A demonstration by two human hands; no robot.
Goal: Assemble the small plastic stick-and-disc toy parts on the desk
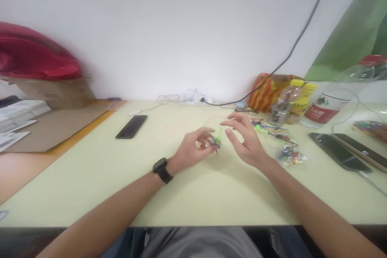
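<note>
- While the left hand [193,147] holds a small, multicoloured, plastic-looking bundle [209,141] over the pale-yellow desk [211,197], the right hand [246,142] sits just beside, grip parted.
- Judged mid-handling; next move likely needs a fine right pinch.

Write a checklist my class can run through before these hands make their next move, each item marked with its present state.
1. Left hand holding the small coloured pieces: ok.
2. Right hand with thumb and fingers parted: ok.
3. Right fingertips touching the green piece: cannot tell; too blurred.
4. Count of pieces held: cannot tell; partly hidden.
5. Black phone left of the hands, apart from both: ok.
6. Clear bottle upright, yellow cap on: ok.
</note>
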